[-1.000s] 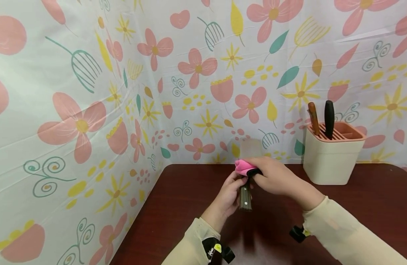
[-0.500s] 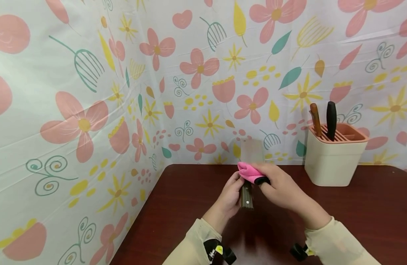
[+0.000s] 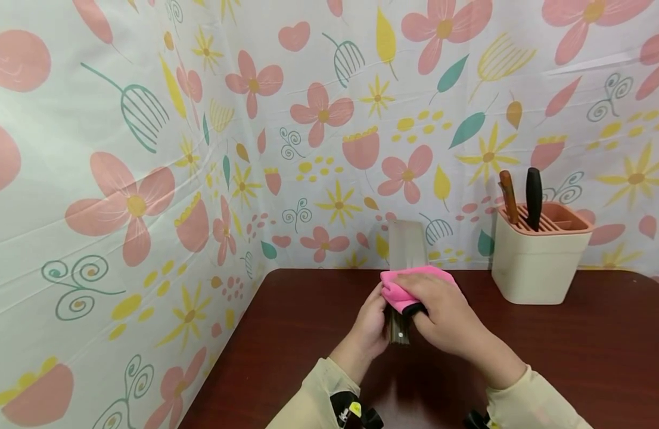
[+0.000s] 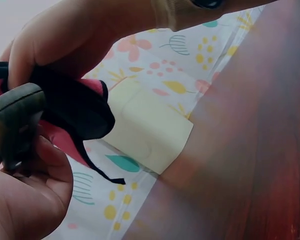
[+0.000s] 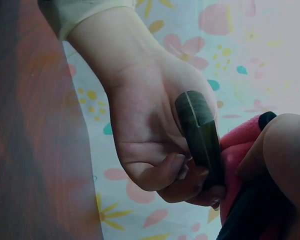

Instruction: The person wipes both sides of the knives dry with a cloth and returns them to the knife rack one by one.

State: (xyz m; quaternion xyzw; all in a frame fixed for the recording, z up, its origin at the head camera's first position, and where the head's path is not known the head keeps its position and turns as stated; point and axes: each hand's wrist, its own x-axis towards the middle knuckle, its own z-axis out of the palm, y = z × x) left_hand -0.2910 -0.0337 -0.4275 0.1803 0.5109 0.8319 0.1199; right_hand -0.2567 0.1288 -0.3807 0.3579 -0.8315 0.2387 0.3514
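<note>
In the head view, a cleaver [image 3: 407, 243] points away from me, its broad metal blade raised before the patterned backdrop. My left hand [image 3: 369, 325] grips its dark handle [image 3: 398, 330]; the right wrist view shows the fingers curled round that handle. My right hand [image 3: 442, 307] holds a pink cloth [image 3: 395, 295] with a black edge, laid over the base of the blade where it meets the handle. The left wrist view shows the cloth's black underside [image 4: 80, 110] hanging beside the handle butt. The cloth hides the lower part of the blade.
A cream knife block [image 3: 538, 268] with a pink slotted top stands at the back right of the dark red table [image 3: 308, 316]. One brown handle [image 3: 508, 196] and one black handle [image 3: 533, 198] stick out of it. Floral sheeting [image 3: 319, 179] lines the back and left.
The pink cloth has spread wider across the base of the blade, toward the right. My right hand has shifted slightly with it, while my left hand keeps its grip on the handle.
</note>
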